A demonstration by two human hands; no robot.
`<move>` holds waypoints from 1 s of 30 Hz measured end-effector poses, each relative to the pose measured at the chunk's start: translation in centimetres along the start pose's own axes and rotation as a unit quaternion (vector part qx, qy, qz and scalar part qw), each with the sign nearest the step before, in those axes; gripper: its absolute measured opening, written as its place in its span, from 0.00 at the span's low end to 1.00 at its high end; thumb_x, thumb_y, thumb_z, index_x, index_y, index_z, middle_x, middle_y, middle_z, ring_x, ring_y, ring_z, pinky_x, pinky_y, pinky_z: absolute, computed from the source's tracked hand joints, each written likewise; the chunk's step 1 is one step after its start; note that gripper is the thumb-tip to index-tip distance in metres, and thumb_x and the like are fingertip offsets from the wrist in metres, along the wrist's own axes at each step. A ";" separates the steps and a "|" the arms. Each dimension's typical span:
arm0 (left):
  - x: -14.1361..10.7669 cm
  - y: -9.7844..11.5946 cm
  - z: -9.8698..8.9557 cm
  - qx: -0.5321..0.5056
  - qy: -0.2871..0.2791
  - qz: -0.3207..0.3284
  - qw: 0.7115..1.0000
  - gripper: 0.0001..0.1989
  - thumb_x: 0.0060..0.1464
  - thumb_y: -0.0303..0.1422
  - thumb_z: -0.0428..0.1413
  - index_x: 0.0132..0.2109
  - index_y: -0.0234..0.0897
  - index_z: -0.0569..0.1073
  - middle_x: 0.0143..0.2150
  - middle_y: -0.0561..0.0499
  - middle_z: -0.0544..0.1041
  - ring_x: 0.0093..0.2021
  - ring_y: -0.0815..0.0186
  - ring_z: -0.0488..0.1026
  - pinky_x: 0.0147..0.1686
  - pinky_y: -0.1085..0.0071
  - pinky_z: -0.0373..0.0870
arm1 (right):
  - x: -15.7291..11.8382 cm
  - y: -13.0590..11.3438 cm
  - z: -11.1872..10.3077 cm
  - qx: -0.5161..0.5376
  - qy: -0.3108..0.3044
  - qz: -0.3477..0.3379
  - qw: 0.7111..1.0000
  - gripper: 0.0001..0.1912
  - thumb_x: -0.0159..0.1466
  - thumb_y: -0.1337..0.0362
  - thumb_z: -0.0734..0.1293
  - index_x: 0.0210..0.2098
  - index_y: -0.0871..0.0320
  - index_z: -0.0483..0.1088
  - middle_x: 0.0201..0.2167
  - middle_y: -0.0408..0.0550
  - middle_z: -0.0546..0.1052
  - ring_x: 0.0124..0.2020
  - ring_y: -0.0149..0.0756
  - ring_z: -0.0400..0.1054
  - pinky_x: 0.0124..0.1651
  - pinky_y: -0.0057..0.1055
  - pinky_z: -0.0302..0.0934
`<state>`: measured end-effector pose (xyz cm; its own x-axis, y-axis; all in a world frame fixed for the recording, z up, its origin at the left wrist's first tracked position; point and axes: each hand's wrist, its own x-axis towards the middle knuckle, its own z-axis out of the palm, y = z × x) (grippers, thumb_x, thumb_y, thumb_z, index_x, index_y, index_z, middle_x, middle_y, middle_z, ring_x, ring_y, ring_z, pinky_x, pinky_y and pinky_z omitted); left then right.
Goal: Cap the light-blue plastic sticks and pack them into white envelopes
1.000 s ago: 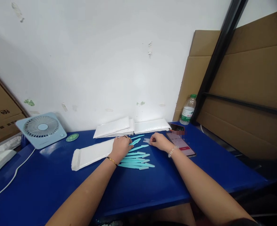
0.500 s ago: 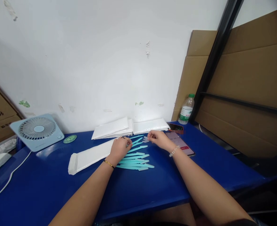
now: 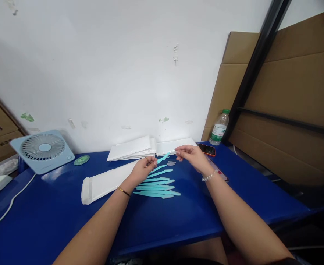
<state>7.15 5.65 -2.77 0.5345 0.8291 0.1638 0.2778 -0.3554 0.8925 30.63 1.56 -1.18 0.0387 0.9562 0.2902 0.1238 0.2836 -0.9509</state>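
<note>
My left hand (image 3: 143, 171) pinches a turquoise eyebrow razor (image 3: 163, 158), held up off the table with its blade end pointing right. Facing it, my right hand (image 3: 191, 157) has thumb and forefinger closed on a small clear blade cover (image 3: 173, 151), close to the razor's tip; whether the two touch, I cannot tell. Below, several turquoise eyebrow razors (image 3: 155, 187) lie in a loose row on the blue table. A few loose clear covers (image 3: 171, 163) rest under the gap between my hands. Partly behind my left hand lies a white padded envelope (image 3: 103, 184), its flap to the left.
Stacked white envelopes (image 3: 131, 149) lie against the wall, with more envelopes (image 3: 175, 146) beside them. A light blue fan (image 3: 44, 151) and a green disc (image 3: 81, 160) are on the left. Toward the right are a phone (image 3: 206, 149), another phone (image 3: 218, 171) and a water bottle (image 3: 219, 129).
My left hand has lifted one eyebrow razor off the table. My right hand has risen slightly with a clear cover, away from the loose covers.
</note>
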 end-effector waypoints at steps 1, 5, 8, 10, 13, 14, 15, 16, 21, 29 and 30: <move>0.0 -0.1 0.0 0.003 0.004 -0.001 1.000 0.15 0.52 0.44 0.51 0.37 0.36 0.69 0.30 0.53 0.71 0.29 0.70 0.65 0.31 0.74 0.64 | 0.0 0.0 0.1 0.006 -0.002 0.008 1.000 0.18 0.53 0.52 0.71 0.34 0.62 0.72 0.25 0.47 0.75 0.25 0.31 0.69 0.28 0.28 0.63; -0.1 -0.2 0.0 0.035 0.016 0.010 0.999 0.15 0.52 0.44 0.51 0.38 0.36 0.70 0.31 0.53 0.72 0.30 0.69 0.66 0.33 0.73 0.64 | -0.1 0.0 0.3 0.007 -0.017 0.015 1.000 0.18 0.54 0.51 0.70 0.29 0.62 0.71 0.23 0.46 0.74 0.22 0.29 0.68 0.25 0.26 0.61; -0.1 -0.2 0.1 0.068 0.020 0.015 0.997 0.15 0.52 0.44 0.51 0.37 0.36 0.71 0.32 0.53 0.73 0.31 0.68 0.67 0.33 0.73 0.64 | -0.1 0.3 0.5 0.010 -0.034 0.015 0.999 0.18 0.54 0.52 0.70 0.30 0.63 0.71 0.23 0.45 0.74 0.21 0.28 0.67 0.26 0.26 0.61; 0.0 -0.2 0.1 0.085 0.020 0.018 0.996 0.15 0.53 0.44 0.51 0.37 0.37 0.71 0.32 0.53 0.74 0.32 0.68 0.68 0.34 0.73 0.64 | -0.1 0.5 0.8 0.009 -0.053 0.015 0.998 0.17 0.54 0.52 0.70 0.29 0.63 0.71 0.22 0.45 0.74 0.21 0.28 0.67 0.26 0.26 0.62; 0.0 -0.3 0.1 0.107 0.012 0.024 0.994 0.14 0.53 0.43 0.50 0.37 0.37 0.72 0.33 0.53 0.75 0.33 0.67 0.68 0.34 0.73 0.64 | -0.1 0.8 1.3 0.003 -0.077 0.025 0.997 0.18 0.54 0.52 0.70 0.28 0.63 0.71 0.20 0.44 0.74 0.20 0.27 0.67 0.25 0.26 0.61; -0.1 -0.3 0.1 0.110 0.007 0.023 0.994 0.14 0.53 0.43 0.50 0.37 0.37 0.72 0.33 0.53 0.75 0.33 0.67 0.69 0.34 0.73 0.64 | -0.2 0.8 1.5 0.004 -0.079 0.030 0.996 0.18 0.54 0.52 0.70 0.29 0.63 0.71 0.20 0.44 0.74 0.19 0.27 0.66 0.25 0.25 0.61; -0.1 -0.3 0.0 0.110 0.003 0.021 0.994 0.14 0.53 0.43 0.50 0.37 0.37 0.72 0.33 0.53 0.75 0.33 0.67 0.69 0.34 0.73 0.64 | -0.2 0.8 1.6 0.008 -0.078 0.034 0.996 0.17 0.54 0.52 0.70 0.29 0.63 0.71 0.20 0.44 0.74 0.19 0.27 0.66 0.25 0.25 0.61; -0.1 -0.3 0.0 0.107 0.002 0.019 0.994 0.14 0.53 0.43 0.50 0.36 0.37 0.72 0.33 0.53 0.75 0.33 0.67 0.69 0.34 0.73 0.65 | -0.2 0.7 1.5 0.014 -0.073 0.036 0.997 0.17 0.53 0.52 0.70 0.29 0.63 0.71 0.20 0.44 0.74 0.19 0.27 0.66 0.25 0.25 0.61; -0.3 -0.3 -0.4 0.115 0.032 0.012 0.993 0.16 0.52 0.45 0.50 0.36 0.36 0.72 0.31 0.53 0.75 0.31 0.67 0.69 0.33 0.73 0.65 | -0.2 0.1 0.6 0.018 -0.019 0.039 0.999 0.16 0.53 0.54 0.71 0.27 0.62 0.70 0.20 0.42 0.72 0.19 0.26 0.65 0.23 0.25 0.59; -0.2 -0.3 -0.2 0.131 0.034 0.017 0.991 0.16 0.52 0.45 0.50 0.36 0.38 0.73 0.32 0.54 0.76 0.32 0.67 0.70 0.32 0.73 0.65 | -0.3 0.7 1.7 0.006 -0.064 0.031 0.997 0.17 0.53 0.53 0.70 0.28 0.63 0.70 0.21 0.45 0.73 0.20 0.28 0.67 0.25 0.26 0.61; -0.2 -0.3 -0.2 0.134 0.031 0.018 0.990 0.16 0.52 0.45 0.50 0.36 0.38 0.73 0.32 0.53 0.76 0.32 0.67 0.70 0.32 0.73 0.65 | -0.4 0.8 1.9 0.002 -0.077 0.034 0.996 0.17 0.54 0.53 0.70 0.28 0.63 0.71 0.22 0.45 0.74 0.20 0.29 0.67 0.25 0.26 0.61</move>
<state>6.84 5.66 -3.00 0.5010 0.8353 0.2264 0.4649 -0.4804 0.7437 28.87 1.59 -2.29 -0.1061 0.9727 0.2062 0.1213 0.2185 -0.9683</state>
